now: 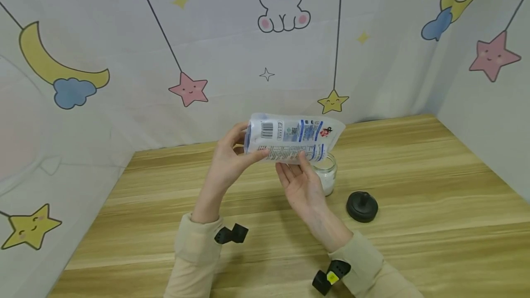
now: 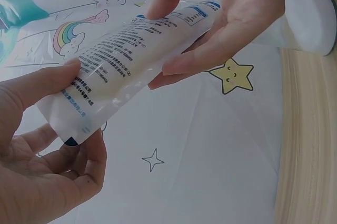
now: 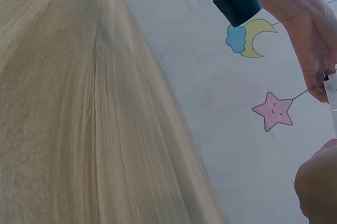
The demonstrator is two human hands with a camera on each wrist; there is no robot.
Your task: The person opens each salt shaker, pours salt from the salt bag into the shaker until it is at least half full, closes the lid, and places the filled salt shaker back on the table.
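A printed plastic pouch [image 1: 290, 138] with a barcode and blue lettering is held on its side above the table. My left hand [image 1: 223, 164] grips its left end, thumb on the printed face and fingers behind. Toward the other end my right hand [image 1: 304, 192] pinches the lower edge, the thumb in front; the left wrist view shows its fingers under the pouch [image 2: 118, 63]. Just behind the right hand stands an uncapped glass jar [image 1: 330, 180] with white contents, partly hidden by hand and pouch. Only a sliver of the pouch [image 3: 331, 95] enters the right wrist view.
On the wooden table [image 1: 414, 169], a black round lid with a knob [image 1: 362, 206] lies right of the jar. A white cloth with cartoon prints [image 1: 232, 49] hangs behind the table. A teal and white thing [image 2: 18, 8] shows at the left wrist view's corner.
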